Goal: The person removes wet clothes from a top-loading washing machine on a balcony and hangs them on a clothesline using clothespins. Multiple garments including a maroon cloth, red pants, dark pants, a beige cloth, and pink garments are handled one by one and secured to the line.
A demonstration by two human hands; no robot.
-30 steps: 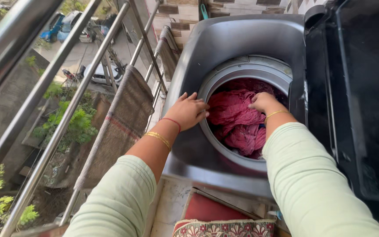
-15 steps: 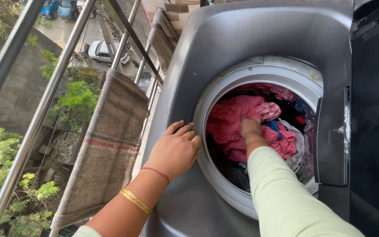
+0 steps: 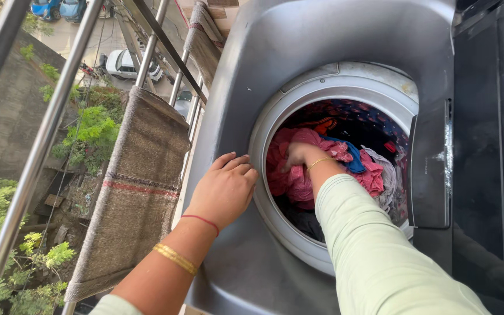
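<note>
A grey top-loading washing machine [image 3: 298, 41] fills the middle of the view, its round drum opening [image 3: 263, 134] full of clothes. My right hand [image 3: 301, 154] reaches down into the drum and grips a pink garment [image 3: 293, 181]. Blue [image 3: 354, 160], white [image 3: 387, 175] and dark clothes lie around it in the drum. My left hand [image 3: 224, 189] rests flat on the machine's grey top beside the drum's left rim, fingers spread, holding nothing. Both arms wear pale green sleeves and gold bangles.
A metal balcony railing [image 3: 42, 140] runs along the left, with a brown striped cloth [image 3: 138, 186] draped over it. Beyond it are trees and parked cars far below. The machine's dark raised lid [image 3: 491, 151] stands at the right.
My right hand has pushed deeper and leftward into the drum, still gripping the pink garment. The view has moved closer over the drum. My left hand stays on the machine's top.
</note>
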